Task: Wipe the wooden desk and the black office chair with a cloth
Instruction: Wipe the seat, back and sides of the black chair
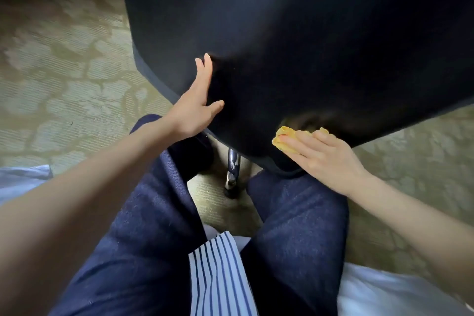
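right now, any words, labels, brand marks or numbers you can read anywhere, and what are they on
None: no word, label, brand, number or sign shows anywhere.
The black chair, yellow cloth, striped shirt, jeans and patterned carpet all bear no text.

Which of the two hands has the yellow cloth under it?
The right hand: it presses the yellow cloth on the black chair. The left hand rests bare on it.

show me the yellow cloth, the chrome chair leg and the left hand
yellow cloth (283,131), head view, folded end beyond the fingertips
chrome chair leg (233,168), head view, mid shaft
left hand (195,110), head view, back of hand
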Demonstrator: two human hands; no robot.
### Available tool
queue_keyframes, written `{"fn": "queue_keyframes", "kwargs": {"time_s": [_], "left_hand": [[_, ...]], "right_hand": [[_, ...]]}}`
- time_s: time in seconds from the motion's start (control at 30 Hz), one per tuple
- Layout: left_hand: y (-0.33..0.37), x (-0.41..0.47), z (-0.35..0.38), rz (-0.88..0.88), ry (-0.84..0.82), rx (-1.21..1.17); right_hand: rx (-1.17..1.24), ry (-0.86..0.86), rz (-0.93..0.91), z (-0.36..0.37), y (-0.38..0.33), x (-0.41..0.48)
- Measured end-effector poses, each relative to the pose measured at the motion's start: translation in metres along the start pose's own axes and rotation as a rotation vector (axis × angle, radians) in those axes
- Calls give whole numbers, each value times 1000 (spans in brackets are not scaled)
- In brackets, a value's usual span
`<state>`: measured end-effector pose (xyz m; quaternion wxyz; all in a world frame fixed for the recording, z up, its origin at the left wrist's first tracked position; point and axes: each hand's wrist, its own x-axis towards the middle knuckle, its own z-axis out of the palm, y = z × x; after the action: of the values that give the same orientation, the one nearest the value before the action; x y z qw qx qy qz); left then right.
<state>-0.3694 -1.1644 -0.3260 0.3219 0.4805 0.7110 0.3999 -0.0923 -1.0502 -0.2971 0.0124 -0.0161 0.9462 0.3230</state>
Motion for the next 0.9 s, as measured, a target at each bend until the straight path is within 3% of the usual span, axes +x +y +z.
{"fn": "queue_keyframes", "kwargs": {"time_s": [0.2,0.43,0.53,0.73,0.9], "left_hand": [[-2,-10,-5,41,79,66],[-21,-6,-42,117,323,80],[-30,-4,-52,90,372,57],[-56,-5,-78,8,357,51],[-56,1,-97,-27,313,13]], "right_hand": [[-51,131,93,-13,16,32],[36,233,199,-17,2,141],[77,118,214,-17,-9,178],[71,-108,67,15,-37,246],[182,-298,-47,48,-67,244]]}}
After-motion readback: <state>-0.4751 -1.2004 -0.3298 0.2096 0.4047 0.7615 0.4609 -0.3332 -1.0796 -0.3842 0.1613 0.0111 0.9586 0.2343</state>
